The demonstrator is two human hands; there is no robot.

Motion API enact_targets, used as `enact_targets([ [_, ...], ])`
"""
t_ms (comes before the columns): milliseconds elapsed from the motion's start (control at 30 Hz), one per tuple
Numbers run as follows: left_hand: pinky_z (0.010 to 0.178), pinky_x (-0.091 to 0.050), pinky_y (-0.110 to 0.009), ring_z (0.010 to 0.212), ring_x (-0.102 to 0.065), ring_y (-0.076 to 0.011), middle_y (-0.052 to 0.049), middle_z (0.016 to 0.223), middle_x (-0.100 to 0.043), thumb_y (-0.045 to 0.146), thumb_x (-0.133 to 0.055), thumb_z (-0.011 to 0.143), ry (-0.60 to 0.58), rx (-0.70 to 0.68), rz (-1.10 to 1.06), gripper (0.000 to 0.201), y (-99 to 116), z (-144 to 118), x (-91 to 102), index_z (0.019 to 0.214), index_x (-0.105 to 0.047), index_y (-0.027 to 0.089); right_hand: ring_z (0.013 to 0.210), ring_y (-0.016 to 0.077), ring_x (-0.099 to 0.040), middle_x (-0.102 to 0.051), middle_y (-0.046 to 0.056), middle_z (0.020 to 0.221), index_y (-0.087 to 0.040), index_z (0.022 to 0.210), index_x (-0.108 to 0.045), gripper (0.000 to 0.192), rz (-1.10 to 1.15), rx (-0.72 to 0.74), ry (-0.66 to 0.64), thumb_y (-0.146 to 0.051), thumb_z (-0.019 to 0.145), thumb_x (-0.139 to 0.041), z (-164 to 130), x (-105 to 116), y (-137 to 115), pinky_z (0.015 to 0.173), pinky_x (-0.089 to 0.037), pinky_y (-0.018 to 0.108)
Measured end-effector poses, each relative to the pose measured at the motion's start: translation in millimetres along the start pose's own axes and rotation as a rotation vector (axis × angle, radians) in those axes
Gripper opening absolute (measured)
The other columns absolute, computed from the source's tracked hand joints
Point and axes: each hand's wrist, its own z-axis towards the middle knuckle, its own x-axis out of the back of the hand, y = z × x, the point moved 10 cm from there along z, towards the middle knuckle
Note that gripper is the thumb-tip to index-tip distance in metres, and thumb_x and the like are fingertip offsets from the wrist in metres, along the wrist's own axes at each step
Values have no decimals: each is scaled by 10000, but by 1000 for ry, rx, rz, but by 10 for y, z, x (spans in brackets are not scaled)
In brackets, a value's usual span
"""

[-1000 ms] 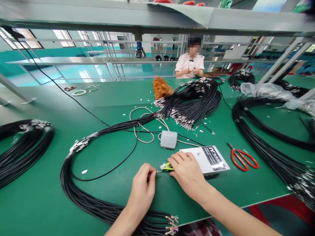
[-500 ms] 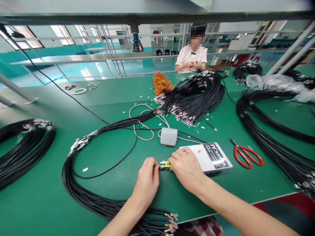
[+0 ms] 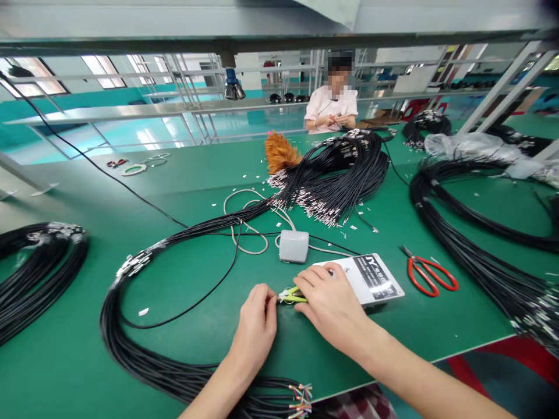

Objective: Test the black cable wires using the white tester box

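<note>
Small yellow-green snips (image 3: 292, 295) lie between my two hands above the green table. My right hand (image 3: 332, 297) is closed on the handle end, and the two arms of the snips stand a little apart. With thumb and fingertips pinched together, my left hand (image 3: 257, 314) is at the other end, beside a small white piece around the jaws. What those fingers hold is too small to make out. A bundle of black cables (image 3: 140, 355) curves under my left forearm, its coloured wire ends (image 3: 300, 398) near the table's front edge.
Beyond my right hand lies a white labelled box (image 3: 375, 279), with red-handled scissors (image 3: 430, 273) to its right. A grey pedal (image 3: 294, 246), an orange duster (image 3: 282, 152) and more cable bundles (image 3: 349, 174) lie farther back. A person (image 3: 332, 107) sits opposite.
The view has shifted slightly. My right hand has moved a little along the snips, showing more of their arms, now spread apart. My left hand keeps its pinch.
</note>
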Motion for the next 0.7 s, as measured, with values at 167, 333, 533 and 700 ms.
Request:
enact_targets([
  [167, 612, -446, -300, 636, -548, -193, -2, 696, -544, 203, -406, 924, 5, 7, -42, 220, -9, 11, 19, 719, -478, 237, 1069, 209, -609, -720, 41, 1109, -214, 1064, -600, 150, 162, -140, 376, -156, 927, -582, -630, 452, 386, 930, -375, 373],
  [333, 634, -438, -317, 646, -544, -203, -6, 701, -548, 237, -435, 916, -6, 34, -84, 199, -68, 30, -6, 728, -499, 233, 1194, 232, -550, -699, 66, 1204, -221, 977, -573, 144, 179, -134, 386, -97, 905, -557, -1022, 293, 336, 970, -370, 388],
  [533, 601, -416, -300, 623, -542, -196, -5, 681, -551, 264, -444, 898, -43, 120, -103, 196, -177, 8, 8, 715, -505, 226, 1060, 245, -648, -772, -10, 1050, -253, 817, -583, 163, 71, -208, 507, -113, 900, -579, -1025, 310, 280, 983, -311, 438],
  [700, 504, -379, -249, 513, -514, -163, 34, 563, -519, 323, -445, 894, -25, 233, -145, 197, -346, -31, 144, 722, -477, 232, 1032, 254, -654, -767, -13, 1068, -263, 834, -599, 152, 12, -124, 503, -114, 865, -592, -1050, 261, 329, 1027, -295, 453],
])
